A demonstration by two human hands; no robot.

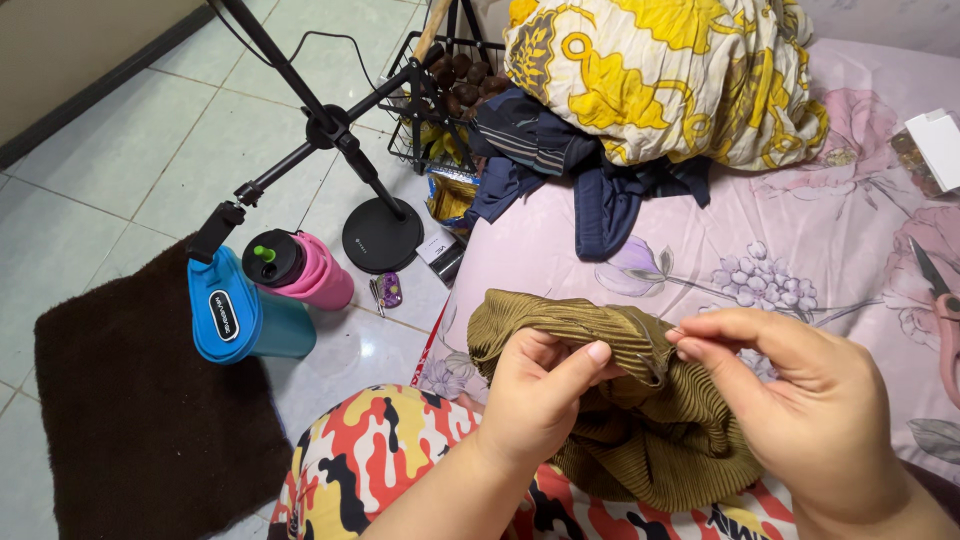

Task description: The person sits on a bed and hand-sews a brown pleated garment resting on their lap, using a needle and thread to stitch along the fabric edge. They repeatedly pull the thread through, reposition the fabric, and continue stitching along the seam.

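Observation:
An olive-green ribbed garment (560, 325) lies bunched on my lap at the edge of a pink flowered bed (800, 230). My left hand (535, 395) grips a fold of this cloth from below, thumb pressed on top. My right hand (790, 385) hovers just to its right with thumb and forefinger pinched together at the fabric's edge; whether something thin sits between those fingertips is too small to tell. My lap is covered in red, yellow and black camouflage-patterned cloth (370, 460).
Pink-handled scissors (940, 310) lie on the bed at the right. A yellow-patterned quilt (670, 75) and dark clothes (560, 160) pile at the back. On the tiled floor stand a blue bottle (235, 315), a pink bottle (305, 270), a black stand (375, 230), a wire basket (440, 95) and a brown mat (140, 400).

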